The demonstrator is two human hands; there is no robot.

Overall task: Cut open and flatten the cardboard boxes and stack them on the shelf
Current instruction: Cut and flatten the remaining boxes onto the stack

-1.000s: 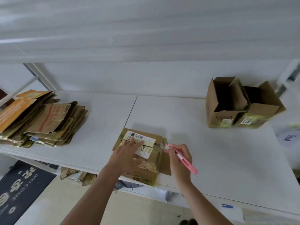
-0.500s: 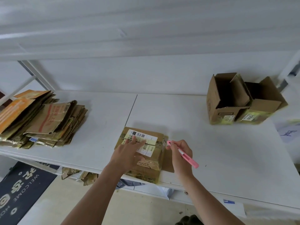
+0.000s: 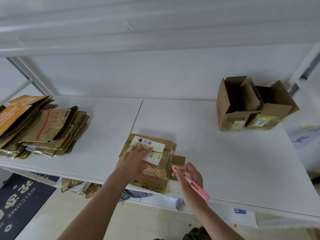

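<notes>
left hand point(image 3: 133, 161) is spread flat on top of the taped box point(image 3: 149, 163), fingers straight and pressing over the shipping label point(image 3: 150, 149), not gripping anything. right hand point(image 3: 188, 177) is curled round a pink cutter point(image 3: 190, 182), tip pointing into the right side of that box where the tape runs. so one hand pins, the other cuts.

the box sits at the front edge of the white shelf point(image 3: 216, 161), its near corner right at the lip, a loose flap sticking out on its right.

what i'd worry about from here: the pinning fingers are just beside the line the blade looks set to follow, so if the tape gives way suddenly the tip could jump toward them. and since the box is right on the lip, a hard pull toward the body could drag it off, or the blade comes out toward the wrist. cardboard looks soft and crumpled, so it may buckle rather than slice clean.

well to the left of the box is the stack of flattened cardboard point(image 3: 43, 129). well to its right and further back, two open boxes point(image 3: 251, 110) not yet flattened.
</notes>
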